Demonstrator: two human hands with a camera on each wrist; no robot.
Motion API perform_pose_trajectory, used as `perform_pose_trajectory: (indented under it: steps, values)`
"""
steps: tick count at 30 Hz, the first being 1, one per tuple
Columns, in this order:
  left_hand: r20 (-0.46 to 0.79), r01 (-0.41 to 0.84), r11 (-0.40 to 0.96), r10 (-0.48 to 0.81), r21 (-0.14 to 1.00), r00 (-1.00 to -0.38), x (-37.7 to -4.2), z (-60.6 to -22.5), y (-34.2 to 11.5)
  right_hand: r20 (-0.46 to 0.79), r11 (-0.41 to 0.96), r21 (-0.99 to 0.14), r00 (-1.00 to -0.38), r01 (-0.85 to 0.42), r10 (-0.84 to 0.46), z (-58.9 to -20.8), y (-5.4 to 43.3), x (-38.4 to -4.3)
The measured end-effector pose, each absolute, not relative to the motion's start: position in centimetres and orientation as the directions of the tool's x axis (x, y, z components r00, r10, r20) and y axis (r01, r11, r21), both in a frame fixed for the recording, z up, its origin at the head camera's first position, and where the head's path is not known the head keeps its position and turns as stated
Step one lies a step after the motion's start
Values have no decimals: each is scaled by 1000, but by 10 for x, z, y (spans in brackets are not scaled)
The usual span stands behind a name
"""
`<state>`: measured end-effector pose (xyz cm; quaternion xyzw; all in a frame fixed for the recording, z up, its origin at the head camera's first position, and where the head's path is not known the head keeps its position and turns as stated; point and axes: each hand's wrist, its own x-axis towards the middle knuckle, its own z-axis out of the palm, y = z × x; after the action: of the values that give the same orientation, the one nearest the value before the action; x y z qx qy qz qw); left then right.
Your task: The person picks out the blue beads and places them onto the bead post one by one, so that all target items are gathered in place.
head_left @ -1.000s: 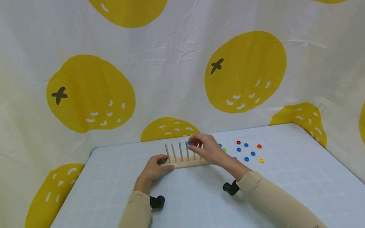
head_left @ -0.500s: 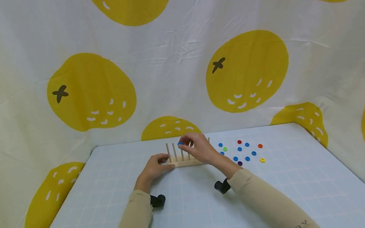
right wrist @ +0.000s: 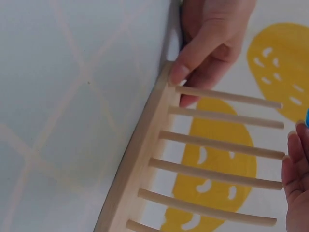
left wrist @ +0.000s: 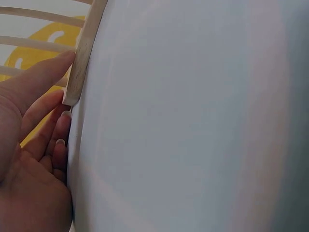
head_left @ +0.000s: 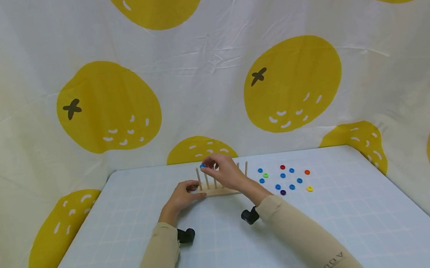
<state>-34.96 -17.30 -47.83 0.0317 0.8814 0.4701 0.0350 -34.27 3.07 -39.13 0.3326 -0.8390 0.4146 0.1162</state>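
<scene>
Blue ring (head_left: pixel 203 166), partly hidden, is pinched in right fingers (right wrist: pixel 296 153) while left fingers (left wrist: pixel 42 77) grip the wooden rack (head_left: pixel 220 192).

White creased sheeting (head_left: pixel 200 95) hung behind and along both sides, large yellow fruit prints (head_left: pixel 293 84) with white flecks were spread across it, a pale blue surface (head_left: pixel 221 254) stretched below, faintly crisscrossed with lines, under soft light
</scene>
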Motion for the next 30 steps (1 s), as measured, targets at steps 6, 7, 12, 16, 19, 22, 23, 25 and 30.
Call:
perform_pose_trajectory:
  steps: [6,7,12,16,19,22,23,25,30]
  values:
    - [-16,35,556,87,830,-996,-351,-479,-173,470,434,-622,-754,-651,-458,-393,23,-351]
    - [-13,37,552,87,833,-996,-351,-479,-173,470,436,-622,-756,-650,-455,-393,21,-352]
    - [1,55,550,98,833,-995,-350,-479,-173,461,455,-621,-767,-638,-446,-396,18,-357]
    - [11,69,553,106,830,-994,-349,-477,-173,473,434,-625,-757,-649,-451,-398,17,-359]
    - [21,81,551,115,831,-993,-348,-478,-173,475,427,-623,-751,-655,-459,-401,15,-361]
    - [22,83,547,116,833,-993,-348,-478,-172,470,436,-618,-752,-655,-463,-402,14,-362]
    - [24,85,548,118,832,-993,-347,-478,-172,468,444,-615,-754,-652,-461,-403,13,-362]
    - [24,86,550,119,831,-993,-346,-476,-172,463,462,-606,-760,-647,-457,-403,12,-362]
    - [13,75,546,117,834,-993,-345,-474,-172,437,514,-588,-780,-624,-447,-402,10,-360]
